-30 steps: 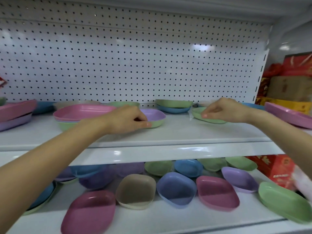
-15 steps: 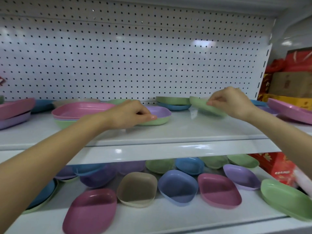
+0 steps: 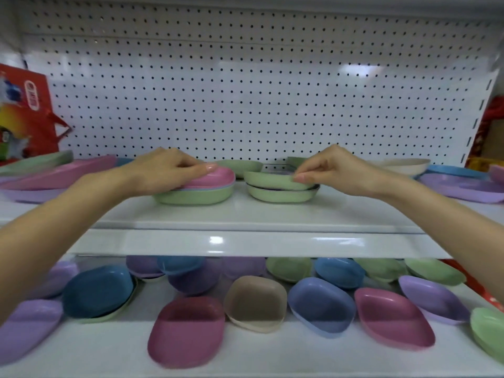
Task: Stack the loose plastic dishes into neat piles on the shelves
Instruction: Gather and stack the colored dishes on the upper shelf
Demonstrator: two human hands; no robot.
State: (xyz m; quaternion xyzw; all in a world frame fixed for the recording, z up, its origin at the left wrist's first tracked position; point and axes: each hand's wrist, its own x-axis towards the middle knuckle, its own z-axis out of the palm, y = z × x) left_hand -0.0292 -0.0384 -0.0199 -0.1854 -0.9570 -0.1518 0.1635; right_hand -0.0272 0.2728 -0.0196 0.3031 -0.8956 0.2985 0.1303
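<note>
On the upper shelf (image 3: 245, 214) my right hand (image 3: 332, 167) pinches the rim of a green dish (image 3: 267, 180) that lies on top of a small pile with another green dish (image 3: 281, 196) at its bottom. My left hand (image 3: 163, 173) rests on a taller pile to the left, fingers curled over its pink top dish (image 3: 218, 177); a green dish (image 3: 196, 196) is that pile's base. Several loose dishes lie on the lower shelf (image 3: 272, 358), among them a pink dish (image 3: 188, 331), a beige dish (image 3: 256, 301) and a blue dish (image 3: 321, 306).
A white pegboard (image 3: 259, 91) backs the upper shelf. A red printed bag (image 3: 24, 115) stands at far left above pink and purple dishes (image 3: 54, 178). A beige dish (image 3: 406, 165) and purple dishes (image 3: 463, 189) sit at right. Red boxes (image 3: 488, 132) stand beyond the shelf's right end.
My right hand carried the green dish leftward and set it onto the purple-and-green pile. My left hand shifted left from that pile onto the pink-topped pile.
</note>
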